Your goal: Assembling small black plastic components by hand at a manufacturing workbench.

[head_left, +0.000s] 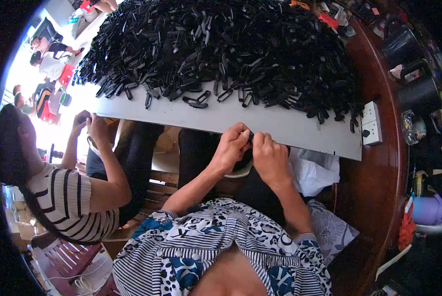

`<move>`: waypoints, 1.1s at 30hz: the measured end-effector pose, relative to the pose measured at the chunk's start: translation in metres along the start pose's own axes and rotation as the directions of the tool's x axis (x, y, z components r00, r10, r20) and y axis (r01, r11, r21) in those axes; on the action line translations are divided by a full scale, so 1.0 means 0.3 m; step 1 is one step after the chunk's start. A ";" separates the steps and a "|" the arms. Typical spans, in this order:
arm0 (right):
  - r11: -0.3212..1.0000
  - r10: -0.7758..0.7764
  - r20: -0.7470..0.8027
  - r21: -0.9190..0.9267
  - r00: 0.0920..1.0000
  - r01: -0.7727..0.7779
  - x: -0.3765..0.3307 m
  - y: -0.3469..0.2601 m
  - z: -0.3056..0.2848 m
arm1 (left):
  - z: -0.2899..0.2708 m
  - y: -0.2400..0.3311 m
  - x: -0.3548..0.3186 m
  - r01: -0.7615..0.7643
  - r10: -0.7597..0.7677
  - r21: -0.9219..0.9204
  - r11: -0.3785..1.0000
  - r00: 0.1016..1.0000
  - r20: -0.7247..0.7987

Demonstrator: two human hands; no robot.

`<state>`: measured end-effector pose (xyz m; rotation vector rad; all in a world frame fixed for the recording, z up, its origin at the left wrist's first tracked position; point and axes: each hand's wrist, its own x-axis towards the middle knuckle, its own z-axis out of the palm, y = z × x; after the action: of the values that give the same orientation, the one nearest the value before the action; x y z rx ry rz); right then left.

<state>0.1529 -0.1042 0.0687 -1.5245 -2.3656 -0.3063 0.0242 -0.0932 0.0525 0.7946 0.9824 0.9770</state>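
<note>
My left hand [229, 149] and my right hand [270, 160] meet just off the near edge of the grey table [300, 129]. Their fingers are closed and pinch a small black plastic piece [251, 136] between them, mostly hidden by the fingertips. On the table lies a big heap of black plastic pieces [221, 44], many shaped like narrow oblong loops. A few loose loops [224, 95] lie nearest to me, along the heap's front. Below my hands, partly covered by them, shows the pale rim of a container [239, 173] at my lap.
At my left a co-worker in a striped top [68, 197] works with raised hands [90, 123]. White power sockets [371, 123] stand at the table's right corner, beside a reddish-brown wooden surface [364, 197]. A white plastic bag [314, 172] hangs under the table's right end.
</note>
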 end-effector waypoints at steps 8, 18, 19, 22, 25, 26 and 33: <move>0.761 0.141 -0.085 0.647 0.986 -0.053 -0.057 0.003 0.087 | 0.005 -0.057 0.043 -0.297 0.297 0.021 0.955 0.949 -0.108; -0.257 0.164 0.434 0.886 0.886 -0.387 -0.102 0.046 0.118 | -0.002 -0.069 -0.011 -0.134 0.157 -0.205 0.970 0.982 0.103; -0.113 0.193 0.398 0.917 0.897 -0.383 -0.105 0.042 0.119 | -0.017 -0.073 -0.012 -0.224 0.228 -0.080 0.971 0.973 0.044; 0.175 0.237 0.318 0.916 0.918 -0.362 -0.109 0.036 0.126 | -0.047 -0.054 -0.004 -0.235 0.212 0.169 0.957 0.967 0.142; 0.530 0.231 -0.008 0.840 0.973 -0.119 -0.112 0.037 0.136 | -0.050 -0.037 -0.001 -0.214 0.156 0.312 0.926 0.967 0.201; 0.553 0.235 0.027 0.819 0.972 -0.157 -0.117 0.034 0.147 | -0.050 -0.033 0.006 -0.239 0.162 0.422 0.875 0.964 0.211; 0.730 0.164 0.365 0.580 0.917 -0.361 -0.166 -0.003 0.264 | 0.070 0.022 0.257 -0.544 0.579 0.833 0.098 0.712 0.396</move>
<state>0.1600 -0.1197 -0.0233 -1.5790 -2.0532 0.7782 0.0592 -0.0218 0.0424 2.3341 1.2823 1.0088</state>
